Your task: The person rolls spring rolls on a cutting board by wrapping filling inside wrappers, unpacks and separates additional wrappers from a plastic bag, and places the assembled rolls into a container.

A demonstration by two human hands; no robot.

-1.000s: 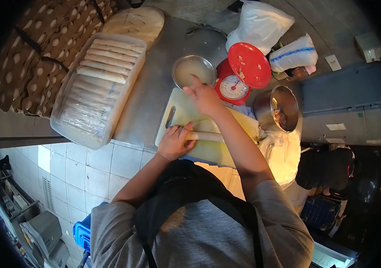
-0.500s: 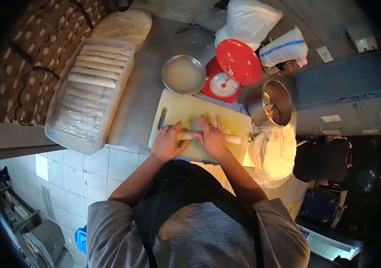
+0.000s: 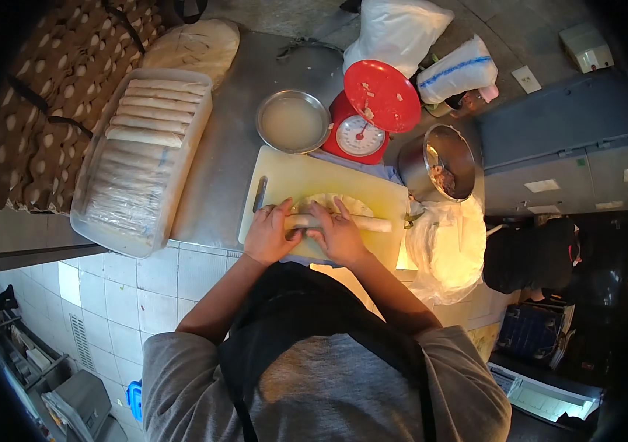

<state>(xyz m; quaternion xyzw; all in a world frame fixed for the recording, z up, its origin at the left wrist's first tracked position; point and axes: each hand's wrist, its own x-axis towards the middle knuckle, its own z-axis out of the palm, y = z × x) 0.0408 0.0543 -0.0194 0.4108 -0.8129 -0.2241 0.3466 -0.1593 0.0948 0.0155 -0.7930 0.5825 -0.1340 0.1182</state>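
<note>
A long pale spring roll (image 3: 371,223) lies crosswise on the yellowish cutting board (image 3: 292,177), its right end sticking out past my fingers. Beyond it spreads the thin round edge of its wrapper (image 3: 343,201), flat on the board. My left hand (image 3: 270,234) grips the left part of the roll, fingers over the top and thumb on the near side. Close beside it, my right hand (image 3: 338,234) holds the middle of the roll in the same way, its fingers reaching over onto the wrapper. My fingers hide part of the roll.
A metal bowl of cloudy liquid (image 3: 293,121), a red scale (image 3: 358,138) and a steel pot with filling (image 3: 439,162) stand behind the board. Stacked wrappers in plastic (image 3: 443,250) lie right. At left are a tub of rolls (image 3: 197,136) and egg trays (image 3: 56,96).
More of the wrapper's round edge now shows flat beyond the roll. My right hand's fingers, raised and spread before, now lie lower over the roll. The view has shifted slightly.
</note>
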